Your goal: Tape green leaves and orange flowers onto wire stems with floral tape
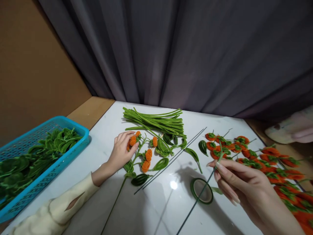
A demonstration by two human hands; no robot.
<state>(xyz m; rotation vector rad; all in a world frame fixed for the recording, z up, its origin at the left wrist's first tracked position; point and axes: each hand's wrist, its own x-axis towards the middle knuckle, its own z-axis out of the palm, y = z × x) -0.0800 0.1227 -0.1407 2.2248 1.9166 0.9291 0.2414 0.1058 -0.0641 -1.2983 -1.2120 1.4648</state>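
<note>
My left hand [123, 148] curls around an orange fuzzy craft fruit [132, 140] at the top of a finished-looking branch. The green stem [118, 192] of that branch lies on the white table, with more orange fruits [147, 160] and leaves along it. On the right, my right hand [241, 184] pinches a dark wire stem [195, 203] between thumb and fingers, near its upper end. Green floral tape [221, 150] rises from the pinch point. Below the wire sits a roll of green tape [193, 189], partly crossed by it.
Green pipe cleaners [156, 121] lie bundled at the back. Two bare wires [174, 157] and loose leaves [193, 155] are mid-table. Many orange fruits [270, 157] spread at right. A blue basket [80, 138] of leaves stands at left. Another person's sleeve [290, 129] shows far right.
</note>
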